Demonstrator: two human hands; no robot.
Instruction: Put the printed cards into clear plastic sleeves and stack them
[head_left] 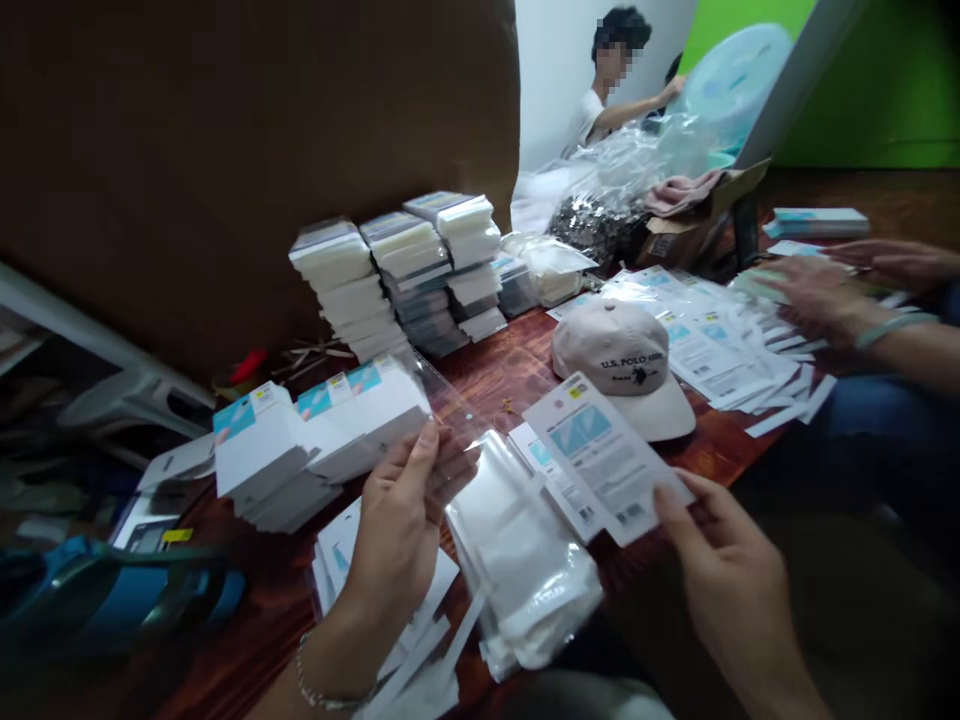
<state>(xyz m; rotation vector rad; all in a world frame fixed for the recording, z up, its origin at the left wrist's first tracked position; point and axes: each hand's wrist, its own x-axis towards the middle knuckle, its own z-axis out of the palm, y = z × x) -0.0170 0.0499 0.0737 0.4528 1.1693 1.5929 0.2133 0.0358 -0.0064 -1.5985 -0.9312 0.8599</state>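
Between thumb and fingers, my left hand point(401, 520) pinches a clear plastic sleeve point(446, 392), whose see-through film rises above the fingertips. My right hand point(724, 570) grips a printed white card point(600, 455) by its lower right corner, blue pictures and small text facing me. Under and between my hands lies a pile of clear plastic sleeves point(517, 550). Another printed card point(551, 475) lies partly hidden behind the held one. White cards and strips point(427, 640) lie beneath my left forearm.
Stacked cards point(360, 440) stand left on the wooden table point(517, 360), with taller stacks point(427, 270) behind. A beige cap point(611, 350) sits before scattered cards point(712, 350). A co-worker's hands point(832, 290) are at right. Another person point(592, 125) holds a blue basin point(735, 80) behind.
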